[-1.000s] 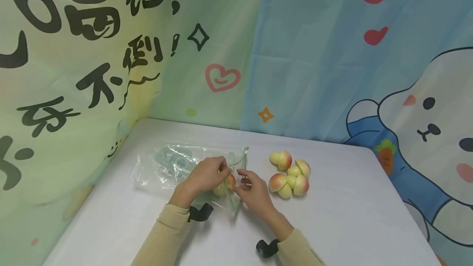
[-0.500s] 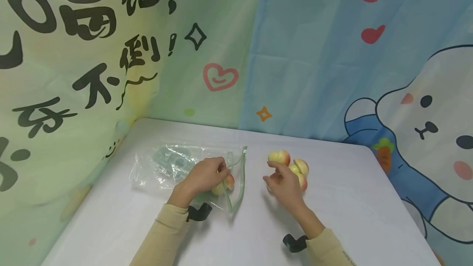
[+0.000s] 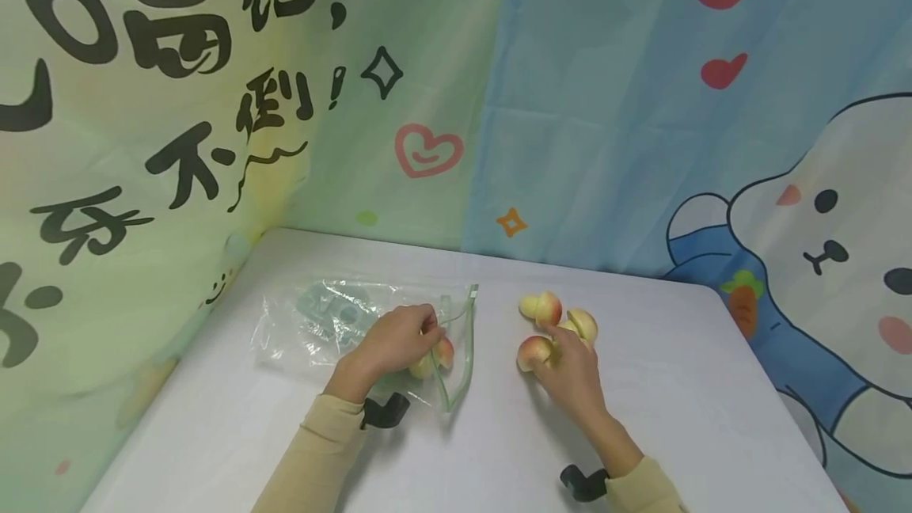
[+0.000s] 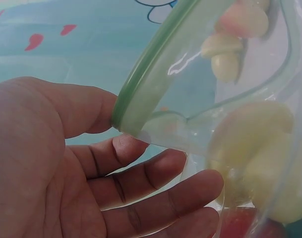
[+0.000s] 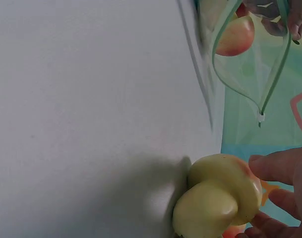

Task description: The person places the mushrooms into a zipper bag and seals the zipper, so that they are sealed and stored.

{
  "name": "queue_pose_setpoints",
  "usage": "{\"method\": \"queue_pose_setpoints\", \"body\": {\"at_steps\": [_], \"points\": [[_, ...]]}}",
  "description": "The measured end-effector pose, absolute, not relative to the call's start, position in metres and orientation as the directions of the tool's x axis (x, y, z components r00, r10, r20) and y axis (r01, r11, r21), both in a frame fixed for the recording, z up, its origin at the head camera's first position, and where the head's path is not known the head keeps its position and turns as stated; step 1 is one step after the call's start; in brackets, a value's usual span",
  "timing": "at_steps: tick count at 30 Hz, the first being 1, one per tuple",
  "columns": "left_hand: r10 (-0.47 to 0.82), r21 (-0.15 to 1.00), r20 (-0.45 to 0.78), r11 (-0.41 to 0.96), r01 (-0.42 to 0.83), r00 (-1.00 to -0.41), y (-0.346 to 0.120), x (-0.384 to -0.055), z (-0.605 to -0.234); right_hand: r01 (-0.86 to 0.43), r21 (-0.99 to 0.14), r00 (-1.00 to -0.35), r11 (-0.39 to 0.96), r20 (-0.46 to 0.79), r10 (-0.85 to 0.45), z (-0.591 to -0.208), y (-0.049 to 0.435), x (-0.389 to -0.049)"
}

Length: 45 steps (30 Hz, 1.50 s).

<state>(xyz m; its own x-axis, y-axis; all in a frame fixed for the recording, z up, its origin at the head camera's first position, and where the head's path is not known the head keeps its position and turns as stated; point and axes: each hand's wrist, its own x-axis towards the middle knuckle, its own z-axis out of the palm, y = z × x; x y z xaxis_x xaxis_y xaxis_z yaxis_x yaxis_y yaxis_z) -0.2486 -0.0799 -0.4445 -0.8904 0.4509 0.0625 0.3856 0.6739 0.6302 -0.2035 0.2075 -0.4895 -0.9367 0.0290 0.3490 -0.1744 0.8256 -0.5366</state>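
My left hand [image 3: 393, 339] pinches the green zip edge [image 4: 141, 74] of a clear plastic zip bag [image 3: 281, 339] between thumb and index finger, holding its mouth apart. Inside the bag, near the mouth, lie yellow mushroom-shaped pieces with red blush [image 3: 443, 351]. At the loose group on the right, my right hand [image 3: 575, 374] has thumb and fingertips on either side of one yellow-and-red toy mushroom [image 5: 212, 193], gripping its cap. That piece still lies at table level. Part of the group is hidden under the right hand in the head view.
More toy mushrooms lie beside the right hand, one behind it [image 3: 543, 308] and one at its right [image 3: 584, 324]. A white slider [image 5: 261, 118] sits at the zip's corner. Printed cloth [image 3: 598, 141] hangs along the back edge of the white table [image 3: 698, 402].
My right hand has moved right, away from the bag mouth, and come down onto a mushroom in the loose group. The left hand keeps its pinch on the bag.
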Motion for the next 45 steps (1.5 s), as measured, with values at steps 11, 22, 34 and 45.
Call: {"method": "queue_pose_setpoints", "body": {"at_steps": [11,22,34,45], "points": [[0.445,0.615,0.068,0.686,0.389,-0.893,-0.080,-0.248,-0.447,-0.177,-0.466,-0.953,0.867,0.301,-0.032,-0.504,0.205,-0.196],[0.446,0.628,0.063,0.677,0.383,-0.893,-0.080,-0.249,-0.444,-0.155,-0.548,-0.958,0.822,0.285,0.009,-0.515,0.198,-0.196],[0.448,0.623,0.077,0.676,0.394,-0.890,-0.080,-0.249,-0.444,-0.189,-0.623,-0.953,0.759,0.303,0.012,-0.520,0.185,-0.192],[0.446,0.614,0.080,0.683,0.396,-0.892,-0.078,-0.249,-0.445,-0.343,-0.667,-0.916,0.661,0.393,-0.079,-0.517,0.163,-0.193]]}}
